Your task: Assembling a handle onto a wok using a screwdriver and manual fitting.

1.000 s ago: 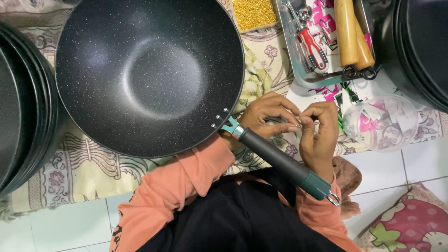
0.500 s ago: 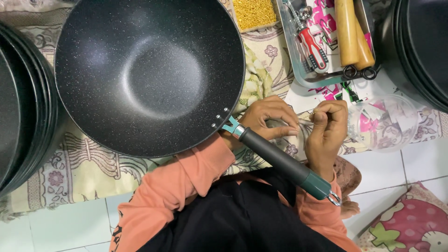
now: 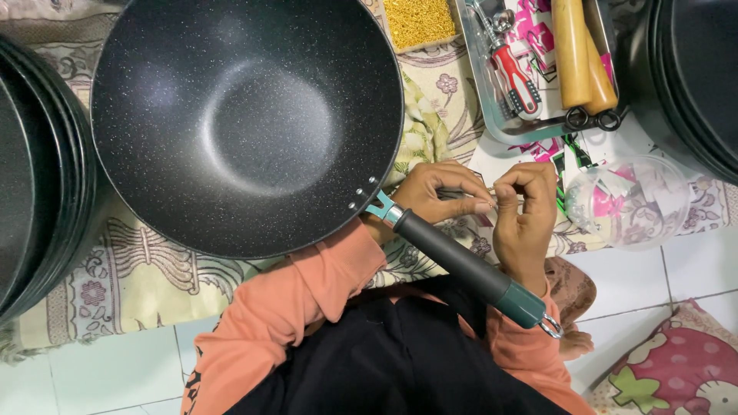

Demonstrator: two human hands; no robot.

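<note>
A large black speckled wok (image 3: pixel 246 123) rests on a patterned cloth (image 3: pixel 154 284), its dark grey handle (image 3: pixel 453 257) with a teal end pointing toward my lap. Just above the handle, my left hand (image 3: pixel 430 196) holds a thin metal rod-like piece (image 3: pixel 461 192). My right hand (image 3: pixel 526 219) faces it with fingertips pinched at the rod's tip, on something too small to make out. Both hands hover close to the handle joint, where rivets show on the wok's rim.
Stacks of black pans stand at the left (image 3: pixel 38 177) and at the top right (image 3: pixel 692 69). A metal tray (image 3: pixel 492 127) holds a red-handled screwdriver (image 3: pixel 516 77) and wooden handles (image 3: pixel 576 54). A box of golden small parts (image 3: pixel 419 21) and a clear tub (image 3: pixel 638 204) are nearby.
My right hand has drawn slightly to the right, away from the left, and closed into a pinch. The wok has stayed in place.
</note>
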